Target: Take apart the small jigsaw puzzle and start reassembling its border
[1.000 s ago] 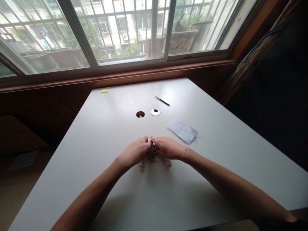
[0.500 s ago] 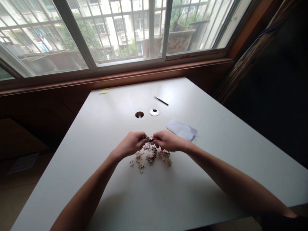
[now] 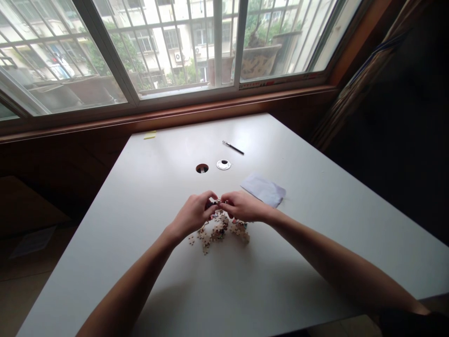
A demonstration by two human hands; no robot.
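Note:
A small pile of jigsaw puzzle pieces [image 3: 220, 230] lies on the white table [image 3: 168, 285], some with pale backs up, others showing coloured print. Over the far side of the pile, my left hand [image 3: 196, 213] is closed, with small dark puzzle pieces between thumb and forefinger. My right hand [image 3: 242, 206] meets it fingertip to fingertip, its thumb and forefinger pinched on a puzzle piece at the same spot. The fingers partly cover these pieces, so I cannot make out their shape or whether they are joined.
A pale, flat cloth-like bag [image 3: 264, 189] lies just beyond my right hand. Farther back are a black pen [image 3: 233, 148], a round cable hole [image 3: 202, 168], its silver cover ring [image 3: 223, 164] and a yellow slip [image 3: 150, 135]. A barred window [image 3: 175, 47] is behind the table.
My hands have come closer together, and the left thumb has shifted toward the right fingertips. The whole view has moved very slightly; the pile stays in place.

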